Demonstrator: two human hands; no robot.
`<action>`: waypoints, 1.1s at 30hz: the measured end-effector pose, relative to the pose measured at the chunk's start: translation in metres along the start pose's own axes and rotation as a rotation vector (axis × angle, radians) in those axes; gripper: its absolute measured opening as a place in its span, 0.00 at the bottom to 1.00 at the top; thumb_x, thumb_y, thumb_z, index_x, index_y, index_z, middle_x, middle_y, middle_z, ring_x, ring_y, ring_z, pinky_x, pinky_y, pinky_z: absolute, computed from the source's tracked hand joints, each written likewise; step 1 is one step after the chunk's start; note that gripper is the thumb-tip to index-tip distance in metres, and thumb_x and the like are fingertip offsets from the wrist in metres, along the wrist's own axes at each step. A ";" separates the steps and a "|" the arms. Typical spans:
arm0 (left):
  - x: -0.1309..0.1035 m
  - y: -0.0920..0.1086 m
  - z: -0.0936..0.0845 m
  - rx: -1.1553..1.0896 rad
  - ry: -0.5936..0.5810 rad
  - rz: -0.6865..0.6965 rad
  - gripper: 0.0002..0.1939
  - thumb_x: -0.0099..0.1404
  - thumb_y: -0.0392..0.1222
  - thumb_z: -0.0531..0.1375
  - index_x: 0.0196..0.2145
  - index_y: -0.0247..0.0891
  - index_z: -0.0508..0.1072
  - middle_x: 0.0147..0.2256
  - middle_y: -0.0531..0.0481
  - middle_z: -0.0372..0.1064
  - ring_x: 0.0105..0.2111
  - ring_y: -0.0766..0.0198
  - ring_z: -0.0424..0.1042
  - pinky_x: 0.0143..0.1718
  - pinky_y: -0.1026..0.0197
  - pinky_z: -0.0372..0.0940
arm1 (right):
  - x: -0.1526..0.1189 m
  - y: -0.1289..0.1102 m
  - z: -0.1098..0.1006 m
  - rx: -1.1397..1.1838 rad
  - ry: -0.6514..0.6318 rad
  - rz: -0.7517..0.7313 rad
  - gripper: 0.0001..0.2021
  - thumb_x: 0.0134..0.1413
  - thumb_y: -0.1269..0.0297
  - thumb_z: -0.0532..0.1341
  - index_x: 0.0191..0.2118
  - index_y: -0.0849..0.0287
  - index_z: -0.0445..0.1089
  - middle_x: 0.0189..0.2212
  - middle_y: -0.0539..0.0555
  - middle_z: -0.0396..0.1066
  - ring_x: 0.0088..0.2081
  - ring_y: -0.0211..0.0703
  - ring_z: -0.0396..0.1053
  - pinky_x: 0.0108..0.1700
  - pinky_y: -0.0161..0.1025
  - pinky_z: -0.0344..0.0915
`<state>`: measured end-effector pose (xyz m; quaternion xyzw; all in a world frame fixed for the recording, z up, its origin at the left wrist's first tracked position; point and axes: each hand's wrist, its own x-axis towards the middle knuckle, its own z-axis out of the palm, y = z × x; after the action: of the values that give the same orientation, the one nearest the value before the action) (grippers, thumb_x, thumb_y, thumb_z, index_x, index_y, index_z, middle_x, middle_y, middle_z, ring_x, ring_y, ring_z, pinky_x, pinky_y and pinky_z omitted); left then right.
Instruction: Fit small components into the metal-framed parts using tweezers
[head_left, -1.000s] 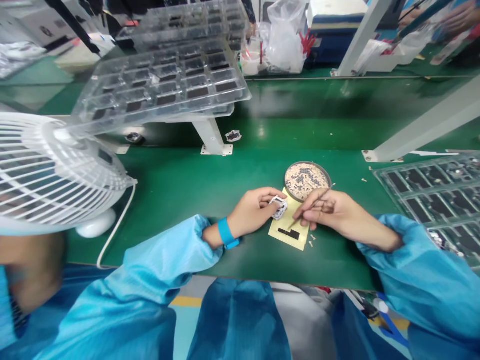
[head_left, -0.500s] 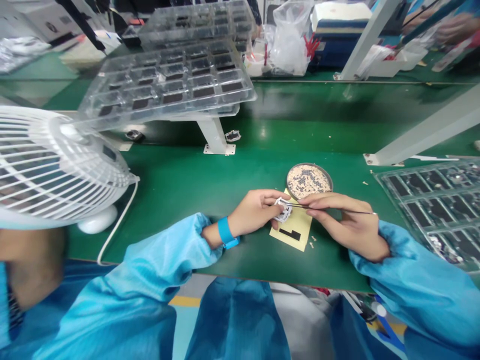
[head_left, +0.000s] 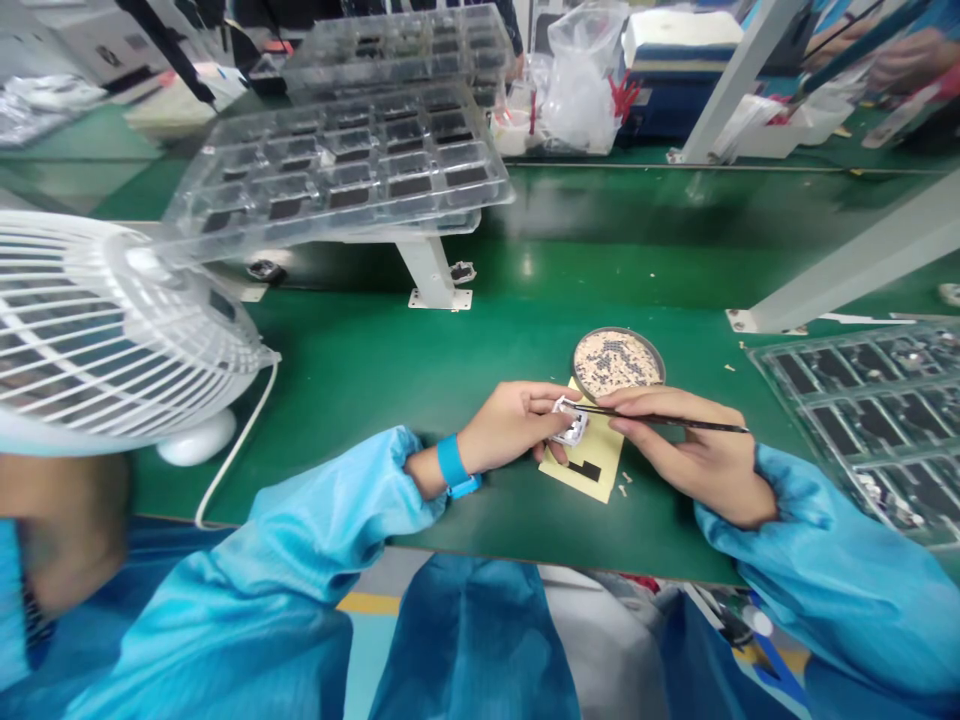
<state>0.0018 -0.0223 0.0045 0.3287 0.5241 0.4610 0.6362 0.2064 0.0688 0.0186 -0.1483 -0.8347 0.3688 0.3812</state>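
My left hand (head_left: 517,428) pinches a small white plastic part (head_left: 573,428) with dark marks in it, above a yellow paper sheet (head_left: 604,482). Dark tweezers (head_left: 697,424) are in the closed fingers of my right hand (head_left: 682,435). Their tips reach the upper edge of the white part; whether they grip anything there is too small to tell. A black L-shaped patch (head_left: 586,469) shows on the yellow paper. Just behind my hands stands a round dish (head_left: 618,360) of tiny beige and dark pieces.
A white fan (head_left: 127,330) stands at the left. Clear plastic trays (head_left: 345,170) rest on a raised shelf. Another tray (head_left: 885,420) with dark pieces lies at the right. Metal posts (head_left: 427,270) rise from the green table. Another person's arm (head_left: 67,530) is at the lower left.
The tweezers have turned slightly in my right hand and look broader. The white part has shifted a little to the right and tilted, and the fingers beneath it have moved, covering part of the black patch.
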 end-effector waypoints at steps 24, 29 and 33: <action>-0.002 0.001 0.004 -0.127 0.011 -0.013 0.25 0.60 0.38 0.69 0.55 0.28 0.73 0.30 0.43 0.78 0.23 0.63 0.78 0.20 0.69 0.70 | -0.002 0.002 0.003 -0.042 0.045 0.005 0.09 0.56 0.72 0.69 0.42 0.52 0.77 0.43 0.54 0.79 0.44 0.51 0.78 0.50 0.50 0.77; -0.002 -0.003 0.005 -0.101 -0.008 -0.004 0.27 0.60 0.40 0.69 0.56 0.29 0.72 0.30 0.44 0.78 0.24 0.62 0.79 0.21 0.68 0.70 | -0.004 0.000 0.009 -0.016 0.109 0.061 0.08 0.56 0.71 0.69 0.40 0.53 0.77 0.40 0.53 0.80 0.42 0.50 0.78 0.48 0.49 0.78; -0.002 -0.010 0.008 0.033 0.072 0.082 0.25 0.63 0.41 0.66 0.57 0.31 0.73 0.36 0.42 0.79 0.26 0.63 0.79 0.24 0.67 0.71 | -0.002 0.001 0.013 0.139 0.203 0.293 0.05 0.55 0.66 0.71 0.38 0.56 0.76 0.36 0.55 0.80 0.36 0.47 0.79 0.36 0.42 0.79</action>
<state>0.0119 -0.0272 -0.0018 0.3435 0.5404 0.4894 0.5921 0.1978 0.0619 0.0112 -0.2779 -0.7341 0.4601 0.4149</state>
